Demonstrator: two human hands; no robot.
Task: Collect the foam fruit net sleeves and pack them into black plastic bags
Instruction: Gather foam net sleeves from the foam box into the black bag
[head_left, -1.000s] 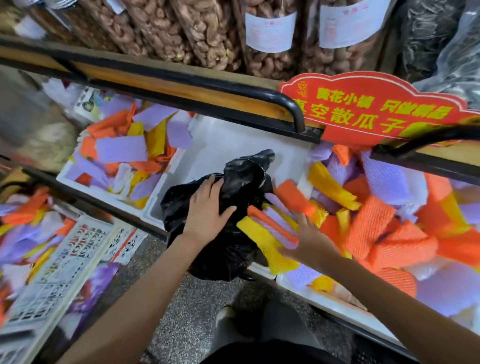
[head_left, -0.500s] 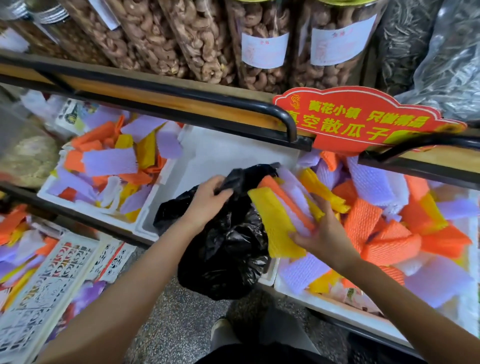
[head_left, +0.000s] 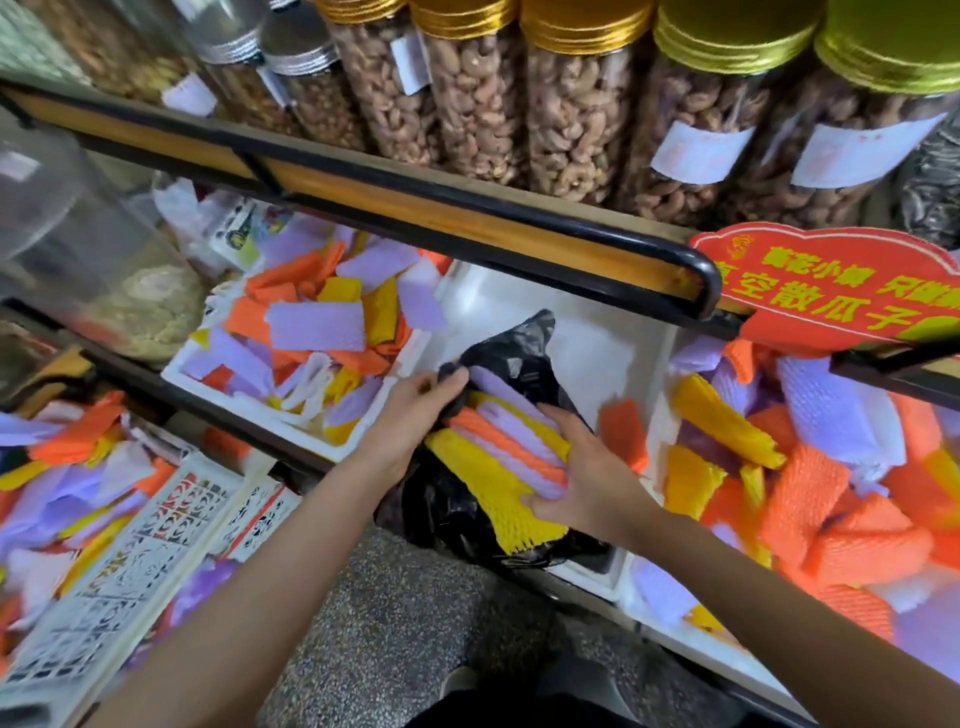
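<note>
Moved leftward into black plastic bag (head_left: 519, 353) mouth since earlier frame: stack of foam net sleeves (head_left: 506, 441), clasped by right grip (head_left: 587, 478); left grip (head_left: 415, 410) pinching bag rim open over middle white tray (head_left: 602, 358). Insertion apparently begun.

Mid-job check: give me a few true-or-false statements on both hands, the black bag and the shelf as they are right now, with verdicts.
1. The left hand grips the mouth of the crumpled black plastic bag. True.
2. The right hand holds nothing. False: it grips a stacked bundle of yellow, orange and purple foam net sleeves at the bag's mouth.
3. The red cardboard sign with yellow lettering sits at the left end of the shelf rail. False: it sits at the right.
4. Clear plastic jars of nuts sit on the shelf above the trays. True.
</note>
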